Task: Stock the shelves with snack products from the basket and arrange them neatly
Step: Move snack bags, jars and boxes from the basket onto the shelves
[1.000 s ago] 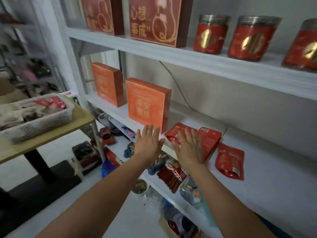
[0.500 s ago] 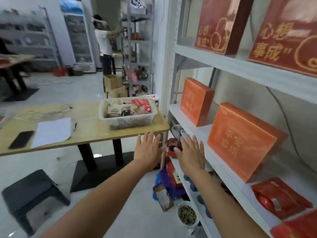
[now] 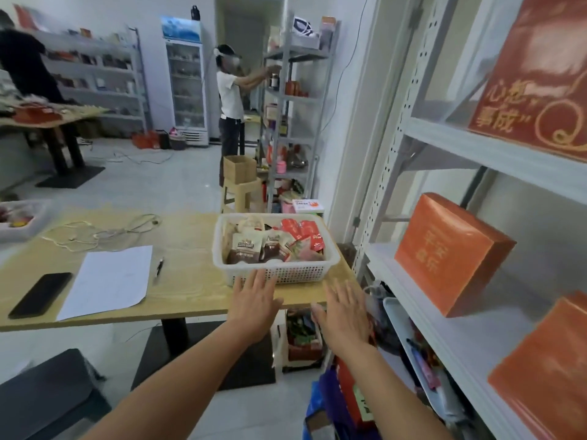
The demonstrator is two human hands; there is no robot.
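A shop: goods-laden shelves point(image 3: 476, 150) and display fridge point(image 3: 186, 90).

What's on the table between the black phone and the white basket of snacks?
A white sheet of paper lies next to the phone, then a pen, then bare wooden table up to the basket. The head view shows it.

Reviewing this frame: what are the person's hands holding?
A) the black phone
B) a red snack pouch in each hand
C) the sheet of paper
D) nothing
D: the left hand and right hand are both flat, fingers spread and empty, held out near the white basket of snack packets on the wooden table.
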